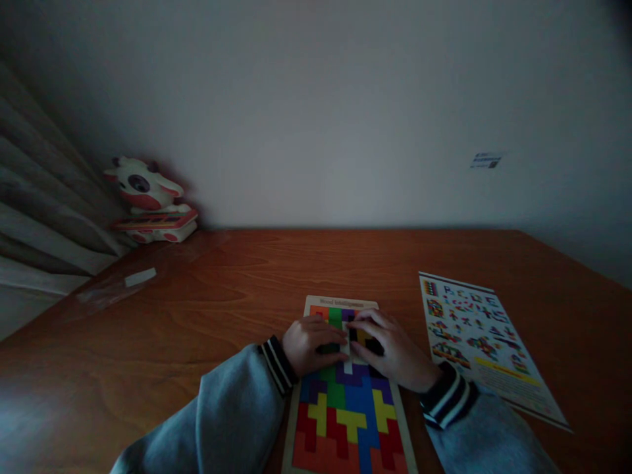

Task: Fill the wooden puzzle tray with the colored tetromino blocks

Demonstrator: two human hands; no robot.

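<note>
A wooden block-puzzle board (313,303) with many coloured pieces lies on the table in front of me. Over its upper half, my left hand (312,343) comes in from the left, fingers bent and thumb below them. Facing it from the right is my right hand (392,347), also with bent fingers. Between the two sets of fingertips is a narrow pale strip (348,366), which looks like a puzzle piece; both hands touch it. Dark patches show under my hands, and whether they are pieces or gaps I cannot tell. My fingers partly cover that area.
A printed pattern sheet (486,349) lies to the right of the board, partly under my right sleeve. At the back left of the wooden table (222,296) stands a cow toy with a keyboard (155,201). A white strip (140,277) lies near the curtain (44,191).
</note>
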